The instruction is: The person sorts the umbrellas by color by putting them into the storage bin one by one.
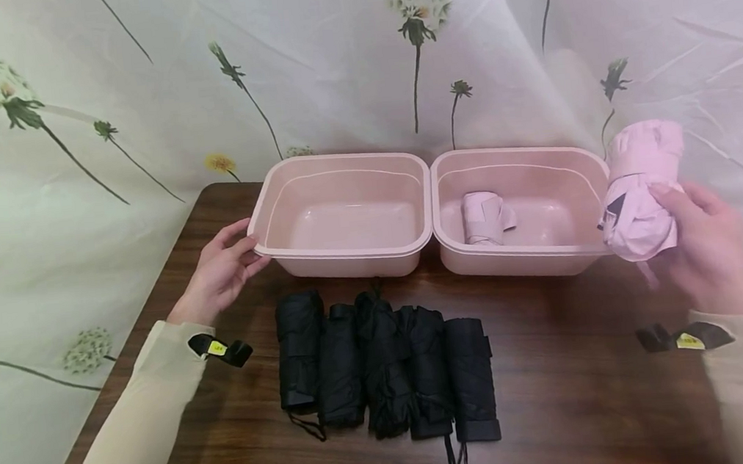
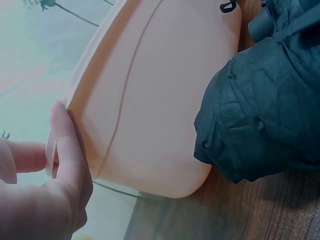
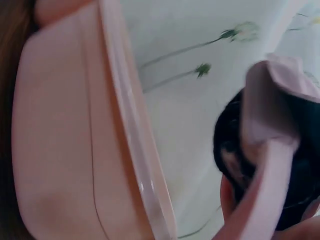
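My left hand [image 1: 221, 273] pinches the rim of the left pink plastic bin [image 1: 354, 264] at its left end; the left wrist view has the thumb and fingers on either side of that rim. Nothing lies inside this bin. At the far right, my right hand [image 1: 711, 246] grips a folded pink umbrella [image 1: 645, 156] in the air beside the right pink bin [image 1: 513, 262]. The right wrist view shows its dark end [image 3: 232, 125] and a pink strap [image 3: 270, 185]. A second folded pink umbrella [image 1: 482, 219] rests inside the right bin, toward its left side.
Several folded black umbrellas [image 1: 386, 367] lie side by side on the brown wooden table [image 1: 576, 376], in front of the bins. Their cord loops point toward the near edge. Behind the table hangs a pale cloth [image 1: 330, 59] printed with dandelions. The two bins stand end to end.
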`<state>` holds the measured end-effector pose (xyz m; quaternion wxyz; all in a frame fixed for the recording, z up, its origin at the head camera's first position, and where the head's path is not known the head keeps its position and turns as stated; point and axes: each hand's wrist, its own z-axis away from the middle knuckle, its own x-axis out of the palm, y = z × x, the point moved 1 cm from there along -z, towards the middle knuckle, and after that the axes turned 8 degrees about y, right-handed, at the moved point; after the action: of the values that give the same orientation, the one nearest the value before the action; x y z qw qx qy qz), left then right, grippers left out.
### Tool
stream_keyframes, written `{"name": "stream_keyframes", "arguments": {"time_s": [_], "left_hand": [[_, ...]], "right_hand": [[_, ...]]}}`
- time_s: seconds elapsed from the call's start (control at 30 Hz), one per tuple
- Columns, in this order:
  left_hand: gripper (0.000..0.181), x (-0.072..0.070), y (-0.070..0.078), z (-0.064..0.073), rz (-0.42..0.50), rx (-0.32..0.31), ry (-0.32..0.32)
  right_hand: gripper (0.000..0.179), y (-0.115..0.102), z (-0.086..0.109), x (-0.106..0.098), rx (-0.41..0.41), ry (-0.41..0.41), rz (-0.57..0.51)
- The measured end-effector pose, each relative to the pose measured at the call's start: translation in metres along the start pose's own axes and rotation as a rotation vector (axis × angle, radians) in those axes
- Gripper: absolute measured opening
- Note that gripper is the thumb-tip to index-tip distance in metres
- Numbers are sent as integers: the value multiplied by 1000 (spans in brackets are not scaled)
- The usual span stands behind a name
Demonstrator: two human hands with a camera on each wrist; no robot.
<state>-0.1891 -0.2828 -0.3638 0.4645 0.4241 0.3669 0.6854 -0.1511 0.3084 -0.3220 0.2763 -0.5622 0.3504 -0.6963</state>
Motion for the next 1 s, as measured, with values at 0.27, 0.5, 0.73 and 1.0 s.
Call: {"name": "stream_keyframes", "arguments": {"time_s": [0.27,0.5,0.73,1.0], "left_hand": [[58,0,0,0,1,-10,15],[62,-1,0,0,-20,-7,15],[62,0,-1,1,-23,1,11],[61,-1,-2,1,-18,5,11]], "right_hand": [[29,-6,-9,2,-70,191,176],[35,-6,-16,7,-40,253,243],[40,-5,-23,12,-40,303,315],[47,-3,-28,11,-83,367,487]]}}
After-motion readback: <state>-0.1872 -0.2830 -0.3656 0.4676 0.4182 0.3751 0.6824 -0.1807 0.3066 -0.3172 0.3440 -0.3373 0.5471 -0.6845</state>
